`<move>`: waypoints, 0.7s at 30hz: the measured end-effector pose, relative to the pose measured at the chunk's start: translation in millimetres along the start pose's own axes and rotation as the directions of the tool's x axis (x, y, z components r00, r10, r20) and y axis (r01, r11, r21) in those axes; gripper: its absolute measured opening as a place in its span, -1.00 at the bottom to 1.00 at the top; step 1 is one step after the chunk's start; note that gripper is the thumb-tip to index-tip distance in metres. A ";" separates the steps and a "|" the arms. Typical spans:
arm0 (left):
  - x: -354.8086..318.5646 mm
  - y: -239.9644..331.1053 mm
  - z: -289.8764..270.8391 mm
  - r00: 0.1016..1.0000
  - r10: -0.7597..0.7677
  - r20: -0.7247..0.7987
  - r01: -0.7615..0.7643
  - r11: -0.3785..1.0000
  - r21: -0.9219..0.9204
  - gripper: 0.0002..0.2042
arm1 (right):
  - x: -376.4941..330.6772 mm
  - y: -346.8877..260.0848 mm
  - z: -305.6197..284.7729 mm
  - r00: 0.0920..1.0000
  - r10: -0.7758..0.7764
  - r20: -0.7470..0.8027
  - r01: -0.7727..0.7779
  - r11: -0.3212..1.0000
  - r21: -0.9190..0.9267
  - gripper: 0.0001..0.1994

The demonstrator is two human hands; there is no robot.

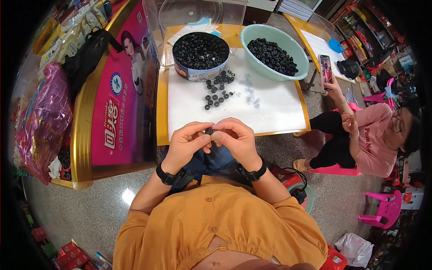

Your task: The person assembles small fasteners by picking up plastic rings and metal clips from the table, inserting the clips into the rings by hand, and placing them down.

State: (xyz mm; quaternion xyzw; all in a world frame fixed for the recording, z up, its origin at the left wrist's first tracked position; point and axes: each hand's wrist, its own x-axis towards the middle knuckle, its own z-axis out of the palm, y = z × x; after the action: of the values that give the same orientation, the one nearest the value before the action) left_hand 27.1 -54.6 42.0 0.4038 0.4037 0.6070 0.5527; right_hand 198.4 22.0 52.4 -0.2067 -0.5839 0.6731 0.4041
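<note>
At the near edge of the table, my left hand (189,143) and my right hand (237,140) meet with fingertips pinched together. Between them is a small round black part (209,131), partly covered by the fingers. Beyond my hands, several loose black ring-shaped parts (216,97) are scattered on the white tabletop (189,114). To their right lie small clear or pale bluish pieces (250,92), too fine to make out. A round tin (201,74) behind them is full of black ring-shaped parts. The pale green basin (300,63) at the back right holds many more.
On the left stands a pink and gold counter (121,103) with bags on it. A seated person (375,135) on the right holds up a phone (326,72). A clear plastic container (155,27) is behind the tin. A pink stool (384,209) stands on the floor.
</note>
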 end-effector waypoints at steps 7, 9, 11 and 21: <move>-1.5 0.4 0.1 1.000 0.021 0.008 -0.021 1.000 0.003 -0.70 | -2.6 -2.6 -0.6 0.999 -0.037 0.008 0.037 0.999 -0.007 -0.83; -1.5 0.6 0.2 1.000 0.024 0.011 -0.024 1.000 0.001 -0.70 | -3.4 -1.7 -0.1 0.998 -0.055 0.008 0.055 0.998 0.008 -0.84; -1.3 0.9 1.2 1.000 0.024 0.017 -0.024 1.000 -0.001 -0.71 | -4.4 -1.5 0.7 0.998 -0.062 0.010 0.061 0.998 0.015 -0.84; -1.3 0.7 0.1 0.999 0.035 0.035 -0.034 0.999 -0.034 -0.70 | -6.5 0.0 2.1 0.996 -0.089 0.002 0.089 0.996 0.016 -0.85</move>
State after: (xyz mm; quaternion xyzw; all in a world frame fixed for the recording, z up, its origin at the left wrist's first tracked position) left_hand 27.0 -56.0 42.6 0.4121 0.3768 0.6158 0.5559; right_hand 200.6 15.5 51.6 -0.1765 -0.5876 0.6594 0.4345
